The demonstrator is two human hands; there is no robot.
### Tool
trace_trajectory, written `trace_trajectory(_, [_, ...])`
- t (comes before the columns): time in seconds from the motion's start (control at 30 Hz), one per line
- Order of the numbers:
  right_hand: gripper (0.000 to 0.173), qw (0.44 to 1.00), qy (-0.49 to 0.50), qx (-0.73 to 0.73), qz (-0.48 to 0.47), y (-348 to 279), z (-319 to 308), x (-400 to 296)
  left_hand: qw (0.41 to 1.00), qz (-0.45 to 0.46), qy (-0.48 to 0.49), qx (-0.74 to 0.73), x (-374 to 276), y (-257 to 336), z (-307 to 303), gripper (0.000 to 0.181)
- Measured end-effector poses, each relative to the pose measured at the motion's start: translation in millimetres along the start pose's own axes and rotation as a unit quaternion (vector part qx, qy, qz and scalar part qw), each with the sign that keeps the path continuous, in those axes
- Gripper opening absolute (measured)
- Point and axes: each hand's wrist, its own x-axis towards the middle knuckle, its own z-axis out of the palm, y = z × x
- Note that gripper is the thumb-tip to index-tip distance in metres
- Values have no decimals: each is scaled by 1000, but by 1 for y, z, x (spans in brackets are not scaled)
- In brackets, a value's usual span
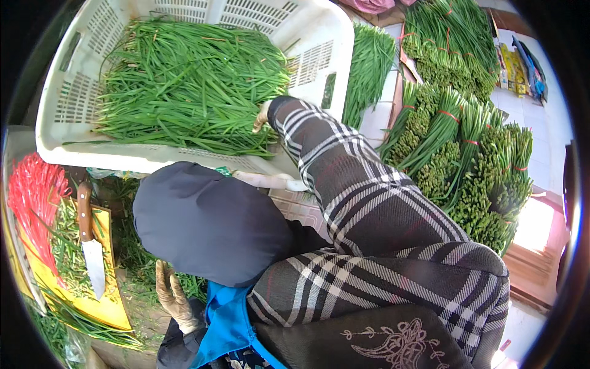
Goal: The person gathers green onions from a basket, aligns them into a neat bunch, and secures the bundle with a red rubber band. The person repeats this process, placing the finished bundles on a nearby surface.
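In the head view, my right hand (261,119), in a pale glove below a plaid sleeve, reaches into a white plastic crate (318,46). Its fingertips are at the edge of a heap of loose long green leaves, apparently garlic chives (193,87). The cuff hides much of this hand, so its grip cannot be told. My left hand (173,295), also gloved, is at the lower left with its fingers apart and nothing visible in them. Dark-grey rounded cloth, apparently a cap (212,221), covers the middle of the view, just above a blue garment (226,313).
At left, a wood-handled kitchen knife (92,244) lies on a yellow board (117,295) with green trimmings. Red plastic ties (34,184) hang over the board. Tied green bundles (470,138) stand at right. Loose greens (368,69) lie beside the crate. Colourful packets (516,69) are farther back.
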Motion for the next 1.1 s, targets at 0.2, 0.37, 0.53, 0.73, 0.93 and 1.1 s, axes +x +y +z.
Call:
trace_trajectory(0.2, [84, 989, 52, 135, 0, -3, 28, -1, 999, -13, 3, -36, 2, -5, 3, 45])
trace_trajectory(0.37, [99, 983, 39, 177, -4, -8, 52, 1, 1000, -17, -15, -19, -1, -2, 2, 47])
trace_trajectory(0.53, [87, 993, -5, 120, -12, -27, 49, -11, 999, -23, -34, -1, 2, -10, -1, 48])
trace_trajectory(0.73, [69, 992, 23, 122, -26, -32, 62, -1, 1000, -8, -25, -2, 4, 4, 9, 45])
trace_trajectory(0.93, [52, 989, 23, 133, -52, -24, 33, -23, 996, 81, 24, -15, 61, 109, 23, 46])
trace_trajectory(1.1, [39, 939, 15, 312, -140, -22, -8, -76, 978, 193, -65, 39, 119, 226, 71, 61])
